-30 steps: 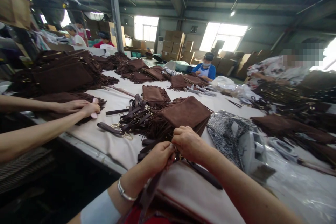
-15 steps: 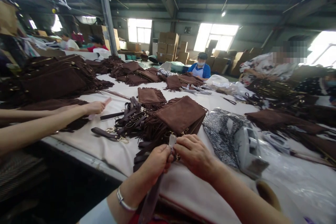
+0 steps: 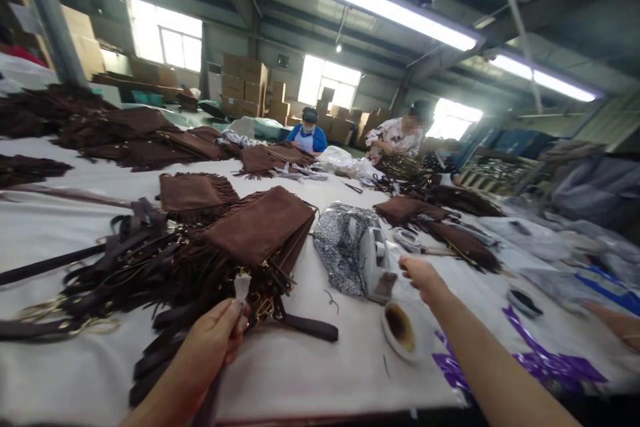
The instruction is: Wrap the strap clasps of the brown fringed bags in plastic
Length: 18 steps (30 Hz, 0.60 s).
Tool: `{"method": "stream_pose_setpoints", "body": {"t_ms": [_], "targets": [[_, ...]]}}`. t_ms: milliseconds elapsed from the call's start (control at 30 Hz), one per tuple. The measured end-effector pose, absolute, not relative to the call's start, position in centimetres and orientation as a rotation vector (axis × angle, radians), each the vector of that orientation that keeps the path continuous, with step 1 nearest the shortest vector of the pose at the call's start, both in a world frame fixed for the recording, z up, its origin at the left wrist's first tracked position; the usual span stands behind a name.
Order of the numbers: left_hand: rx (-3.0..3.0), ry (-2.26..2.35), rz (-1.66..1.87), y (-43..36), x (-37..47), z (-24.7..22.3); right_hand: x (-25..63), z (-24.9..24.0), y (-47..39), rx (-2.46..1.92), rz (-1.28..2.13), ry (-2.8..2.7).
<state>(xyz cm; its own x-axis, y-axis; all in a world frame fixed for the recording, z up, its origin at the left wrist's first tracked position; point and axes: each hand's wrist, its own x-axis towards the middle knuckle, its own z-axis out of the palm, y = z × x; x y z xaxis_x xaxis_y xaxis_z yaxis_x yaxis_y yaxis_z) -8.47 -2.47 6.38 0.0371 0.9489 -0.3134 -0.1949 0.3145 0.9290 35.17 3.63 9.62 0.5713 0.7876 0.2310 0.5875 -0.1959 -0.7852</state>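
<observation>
My left hand [image 3: 223, 330] pinches a dark strap whose clasp end is wrapped in white material [image 3: 242, 287], just in front of a stack of brown fringed suede bags [image 3: 263, 223]. To the right, my right hand [image 3: 420, 277] is beside a white tape dispenser [image 3: 376, 263]; its fingers are curled, and what they hold, if anything, is too small to make out. Dark wrist straps [image 3: 145, 257] with gold clasps are heaped left of the bags. Another strap [image 3: 310, 327] lies right of my left hand.
A silver speckled bag [image 3: 345, 247] lies left of the dispenser. Near my right forearm are a tape roll [image 3: 400, 330] and purple plastic [image 3: 560, 363]. Another person's hand [image 3: 617, 323] shows at the right edge. Several people work across the table.
The view has swung right. My right hand has left the strap and moved right to the dispenser, while my left hand keeps its pinch. The neighbour's arms at left are out of view.
</observation>
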Motion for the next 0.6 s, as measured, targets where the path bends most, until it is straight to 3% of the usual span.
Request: {"method": "stream_pose_setpoints", "body": {"t_ms": [200,600], "targets": [[0.838,1.183,1.052,-2.6,-8.7,6.2,32.6,7.1,4.9,-1.976,0.6,-0.839],[0.802,1.213,1.025,-2.0,-8.7,5.8,30.6,6.6,-0.8,-2.024,0.54,-1.053]]}}
